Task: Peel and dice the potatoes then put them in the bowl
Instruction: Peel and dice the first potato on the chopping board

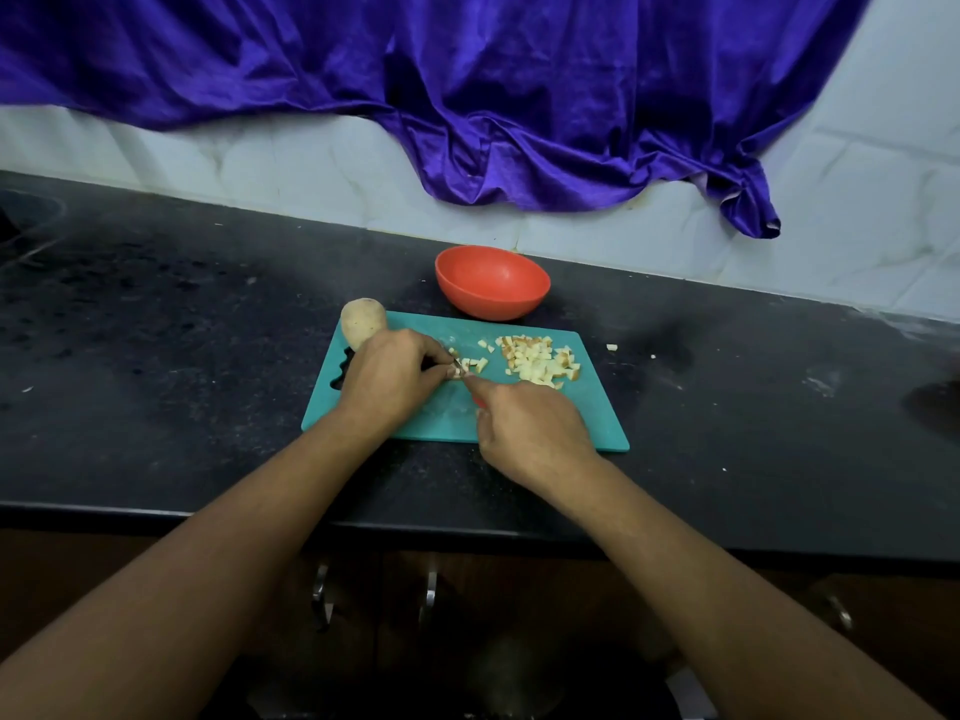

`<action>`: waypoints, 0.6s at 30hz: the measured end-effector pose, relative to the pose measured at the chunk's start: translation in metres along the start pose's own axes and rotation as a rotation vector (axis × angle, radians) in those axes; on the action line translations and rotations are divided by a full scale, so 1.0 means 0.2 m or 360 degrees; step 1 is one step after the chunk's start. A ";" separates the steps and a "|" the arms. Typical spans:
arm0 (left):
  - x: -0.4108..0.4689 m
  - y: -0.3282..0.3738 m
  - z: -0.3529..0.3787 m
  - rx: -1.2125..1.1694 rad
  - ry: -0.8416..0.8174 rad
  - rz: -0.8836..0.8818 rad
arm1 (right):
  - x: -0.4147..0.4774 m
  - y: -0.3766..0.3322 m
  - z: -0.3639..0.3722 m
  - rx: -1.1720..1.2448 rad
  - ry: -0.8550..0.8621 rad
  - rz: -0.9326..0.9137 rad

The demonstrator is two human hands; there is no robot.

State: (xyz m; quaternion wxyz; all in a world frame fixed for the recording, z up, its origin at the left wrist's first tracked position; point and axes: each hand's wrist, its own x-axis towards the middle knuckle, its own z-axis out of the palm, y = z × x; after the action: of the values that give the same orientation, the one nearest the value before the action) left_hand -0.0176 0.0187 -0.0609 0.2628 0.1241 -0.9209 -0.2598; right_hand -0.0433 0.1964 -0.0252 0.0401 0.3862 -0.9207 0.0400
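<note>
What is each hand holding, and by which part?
The right hand grips a red-handled knife by its handle; the left hand pinches a small pale potato piece with its fingertips.

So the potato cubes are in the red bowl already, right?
No. The head view shows the potato cubes piled on the teal cutting board, not in the red bowl, which looks empty.

Whole potato (363, 322), diced pile (540, 358), red bowl (493, 304) beyond
</note>
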 end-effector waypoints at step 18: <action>0.01 -0.05 0.00 -0.0194 -0.0028 -0.0058 | 0.02 -0.01 -0.02 0.0469 0.0088 0.0097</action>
State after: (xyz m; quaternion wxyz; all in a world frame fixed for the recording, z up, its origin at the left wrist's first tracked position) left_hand -0.0176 0.0104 -0.0654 0.2569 0.1221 -0.9032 -0.3213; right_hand -0.0444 0.1932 -0.0205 0.0069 0.3585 -0.9147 0.1865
